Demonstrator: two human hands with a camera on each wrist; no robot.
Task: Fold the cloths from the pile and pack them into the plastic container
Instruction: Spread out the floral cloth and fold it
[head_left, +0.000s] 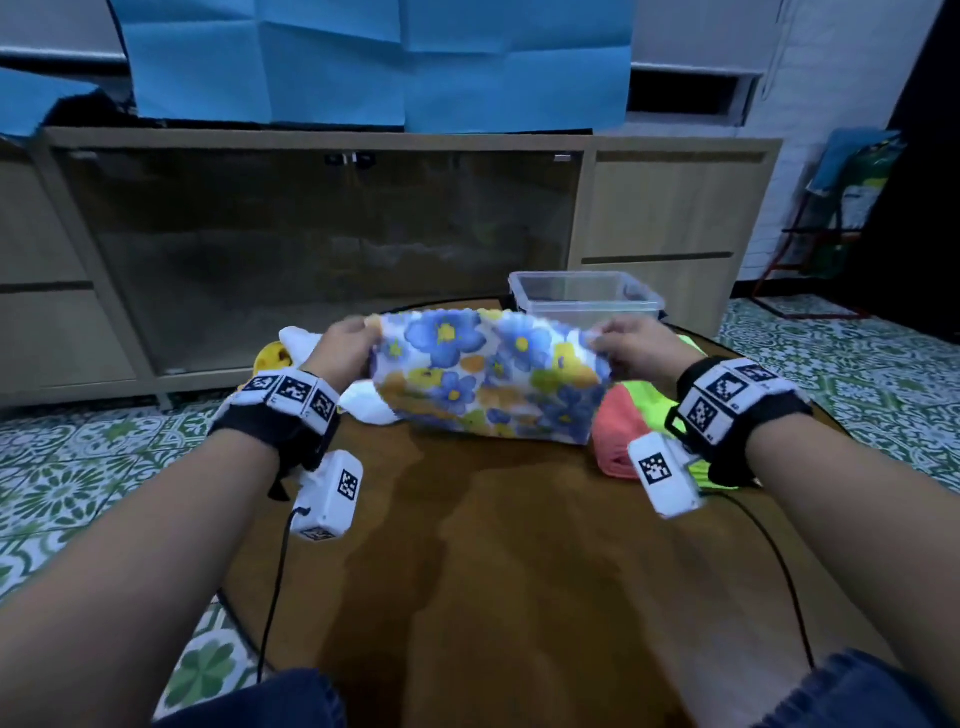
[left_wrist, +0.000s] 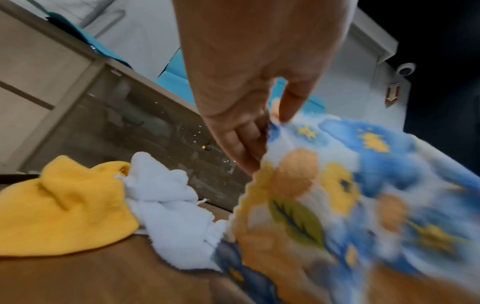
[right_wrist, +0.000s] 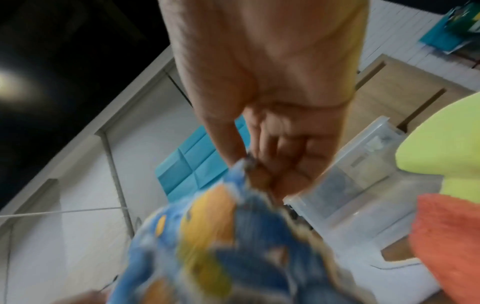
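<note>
A floral cloth (head_left: 488, 374) with blue and yellow flowers hangs stretched between my two hands above the round wooden table (head_left: 519, 545). My left hand (head_left: 349, 347) pinches its left top corner, thumb against fingers, as the left wrist view shows (left_wrist: 270, 123). My right hand (head_left: 626, 343) pinches the right top corner (right_wrist: 249, 162). The cloth's lower edge (left_wrist: 337, 236) reaches down to the tabletop. Behind the cloth at the table's far edge stands the clear plastic container (head_left: 584, 296), which looks empty.
A yellow cloth (left_wrist: 59, 207) and a white cloth (left_wrist: 171, 207) lie crumpled at the left. A folded orange cloth (head_left: 615, 434) and a lime-green cloth (head_left: 649, 397) lie at the right. A wooden cabinet (head_left: 322, 249) with glass doors stands behind the table.
</note>
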